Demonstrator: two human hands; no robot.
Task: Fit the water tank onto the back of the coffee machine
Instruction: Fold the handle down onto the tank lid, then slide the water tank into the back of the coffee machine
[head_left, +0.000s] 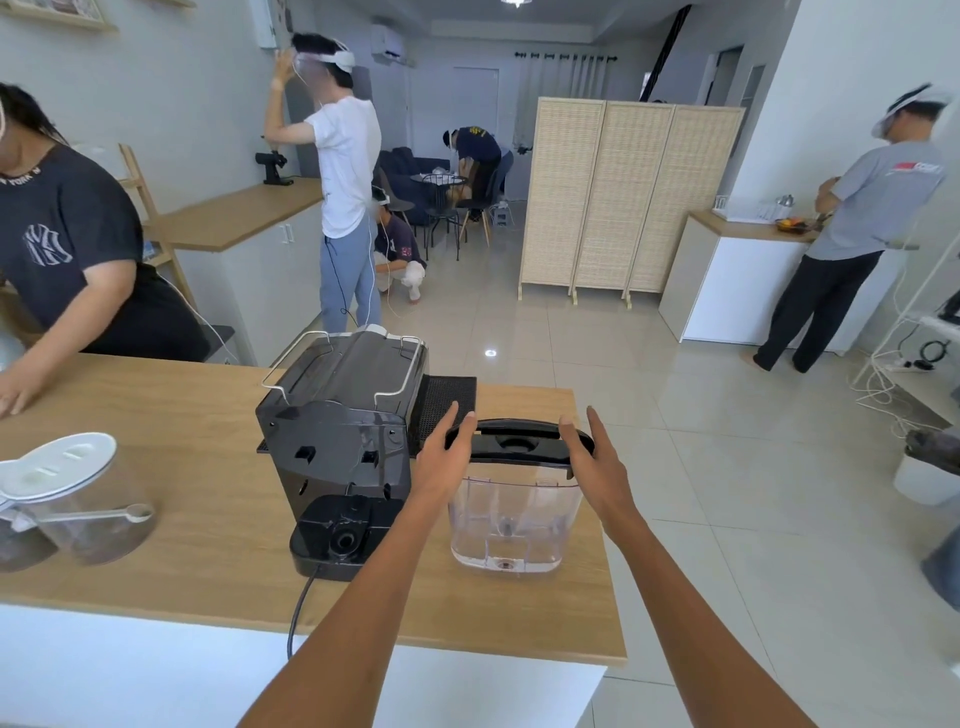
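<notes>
The water tank (514, 519) stands upright on the wooden counter (197, 530) at lower centre of the frame, just right of the coffee machine (337, 441); its clear body looks empty, and a black lid (519, 441) with a round recess covers its top. The left hand (441, 452) lies against the lid's left end and the right hand (597, 462) against its right end; the fingers (597, 421) of both are spread wide and extended, touching or nearly touching the lid's edges rather than closed round it. The coffee machine shows its back to the camera, with a black base plate (337, 535) projecting toward the near edge and a cord (298, 608) dropping over the counter's front; a wire rail (291, 364) runs round its top. A black ribbed mat (447, 405) lies on the counter behind the machine and the tank. At lower left of the frame two clear jars with white lids (67, 462) stand near each other; the nearer jar (88, 509) holds something dark at the bottom, and a small spoon (135, 513) hangs on its side. A person in a dark shirt (67, 244) leans over the counter at the left of the frame, one hand resting on it. Farther back stand a folding screen (628, 197) and other people.
</notes>
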